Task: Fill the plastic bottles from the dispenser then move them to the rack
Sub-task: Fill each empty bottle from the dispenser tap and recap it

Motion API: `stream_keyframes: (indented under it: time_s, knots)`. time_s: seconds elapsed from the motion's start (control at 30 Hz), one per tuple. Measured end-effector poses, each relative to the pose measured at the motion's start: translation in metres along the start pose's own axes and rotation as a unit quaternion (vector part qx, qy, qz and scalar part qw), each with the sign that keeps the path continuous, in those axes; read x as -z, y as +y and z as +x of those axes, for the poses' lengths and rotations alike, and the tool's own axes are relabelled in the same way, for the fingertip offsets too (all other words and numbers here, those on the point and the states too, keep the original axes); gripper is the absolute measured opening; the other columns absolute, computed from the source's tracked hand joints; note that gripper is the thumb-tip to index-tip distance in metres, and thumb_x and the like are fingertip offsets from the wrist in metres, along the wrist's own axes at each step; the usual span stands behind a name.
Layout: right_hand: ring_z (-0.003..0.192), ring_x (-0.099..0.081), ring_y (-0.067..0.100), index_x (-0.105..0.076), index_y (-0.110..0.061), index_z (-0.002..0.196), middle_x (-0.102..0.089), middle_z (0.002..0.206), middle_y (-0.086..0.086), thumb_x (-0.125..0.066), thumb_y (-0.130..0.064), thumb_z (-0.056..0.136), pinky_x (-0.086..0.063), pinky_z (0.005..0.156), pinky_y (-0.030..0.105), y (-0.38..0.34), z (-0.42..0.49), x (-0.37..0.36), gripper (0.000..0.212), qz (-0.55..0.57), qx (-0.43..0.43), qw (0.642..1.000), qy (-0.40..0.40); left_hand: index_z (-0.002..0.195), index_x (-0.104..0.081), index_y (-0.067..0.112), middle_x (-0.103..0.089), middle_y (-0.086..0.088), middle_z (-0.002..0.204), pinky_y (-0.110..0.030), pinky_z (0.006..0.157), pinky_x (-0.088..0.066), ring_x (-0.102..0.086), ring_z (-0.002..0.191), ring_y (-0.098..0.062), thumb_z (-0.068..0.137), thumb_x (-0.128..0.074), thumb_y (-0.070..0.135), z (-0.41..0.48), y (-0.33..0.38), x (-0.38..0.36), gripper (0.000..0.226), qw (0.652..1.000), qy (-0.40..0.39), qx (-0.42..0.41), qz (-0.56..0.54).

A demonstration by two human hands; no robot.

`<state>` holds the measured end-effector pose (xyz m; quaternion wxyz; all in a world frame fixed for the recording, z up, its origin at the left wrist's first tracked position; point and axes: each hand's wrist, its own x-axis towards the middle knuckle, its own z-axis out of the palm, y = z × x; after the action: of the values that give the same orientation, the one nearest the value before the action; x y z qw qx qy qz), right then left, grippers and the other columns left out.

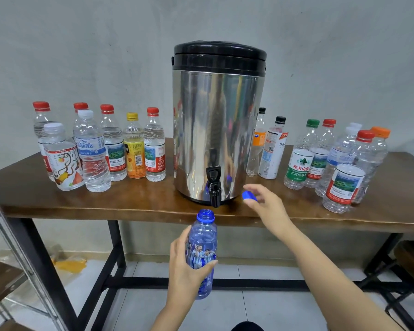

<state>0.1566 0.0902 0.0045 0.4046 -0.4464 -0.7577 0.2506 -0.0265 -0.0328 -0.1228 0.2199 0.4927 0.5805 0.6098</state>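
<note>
A steel dispenser (218,120) with a black lid stands on the wooden table (81,201), its black tap (213,185) over the front edge. My left hand (187,266) grips a blue plastic bottle (203,237) around its middle. The bottle is upright and uncapped, its mouth just below the tap. My right hand (265,206) reaches over the table edge to the right of the tap and pinches the bottle's blue cap (248,196) at the fingertips.
Several capped bottles (93,149) stand left of the dispenser and several more bottles (332,161) to its right. A metal frame (14,235) rises at the left. A dark chair (411,263) sits at the lower right under the table.
</note>
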Motion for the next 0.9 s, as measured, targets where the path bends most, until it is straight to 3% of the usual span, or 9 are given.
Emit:
stream_keyframes:
  time_s: [0.13,0.23,0.33,0.5,0.67,0.9]
  knots:
    - [0.091,-0.060,-0.005,-0.064,-0.025,0.116,-0.068,0.114,-0.009,-0.064,-0.004,0.091,-0.046,0.083,0.010,-0.067,-0.012,0.016,0.032,0.133,0.068,0.988,0.024,0.134,-0.037,0.056,-0.047,0.020,0.132,-0.042,0.100,-0.052,-0.052,0.124,-0.009,0.061,-0.094,0.016,0.004,0.014,0.021,0.101,1.000,0.017,-0.019,-0.015]
    - [0.101,-0.060,0.003,-0.063,-0.026,0.118,-0.067,0.117,-0.006,-0.064,-0.001,0.090,-0.048,0.085,0.015,-0.117,-0.015,0.018,0.037,0.163,0.129,0.978,-0.037,0.133,-0.040,0.056,-0.053,0.022,0.134,-0.038,0.101,-0.051,-0.054,0.124,-0.006,0.061,-0.093,0.011,0.007,0.032,0.039,0.099,0.998,0.020,-0.044,-0.027]
    - [0.101,-0.059,0.005,-0.065,-0.024,0.119,-0.066,0.117,-0.001,-0.066,-0.001,0.089,-0.049,0.089,0.019,-0.152,-0.009,0.007,0.037,0.085,0.169,0.972,-0.138,0.131,-0.039,0.057,-0.054,0.024,0.133,-0.032,0.100,-0.051,-0.053,0.123,0.001,0.063,-0.092,0.011,0.007,0.049,0.057,0.097,0.998,0.018,-0.054,-0.027]
    - [0.095,-0.055,-0.002,-0.067,-0.018,0.121,-0.057,0.109,-0.011,-0.069,-0.003,0.087,-0.045,0.086,0.012,-0.183,0.005,-0.024,0.037,-0.086,0.207,0.936,-0.271,0.135,-0.039,0.050,-0.051,0.021,0.136,-0.033,0.099,-0.053,-0.051,0.124,0.002,0.065,-0.090,0.013,0.004,0.059,0.086,0.095,0.998,0.024,-0.056,-0.025]
    - [0.111,-0.056,0.010,-0.065,-0.016,0.123,-0.058,0.115,-0.009,-0.068,-0.004,0.089,-0.048,0.097,0.022,-0.200,0.010,-0.045,0.037,-0.110,0.210,0.914,-0.329,0.141,-0.040,0.042,-0.049,0.019,0.140,-0.044,0.100,-0.052,-0.050,0.129,-0.008,0.066,-0.091,0.012,0.002,0.055,0.113,0.096,0.998,0.033,-0.055,-0.027]
    - [0.110,-0.054,0.005,-0.065,-0.018,0.124,-0.059,0.116,-0.010,-0.068,-0.006,0.089,-0.047,0.095,0.021,-0.219,0.016,-0.073,0.036,-0.116,0.229,0.899,-0.354,0.142,-0.040,0.039,-0.052,0.015,0.139,-0.045,0.099,-0.052,-0.052,0.128,-0.010,0.066,-0.091,0.013,0.000,0.054,0.139,0.095,0.997,0.059,-0.054,-0.007]
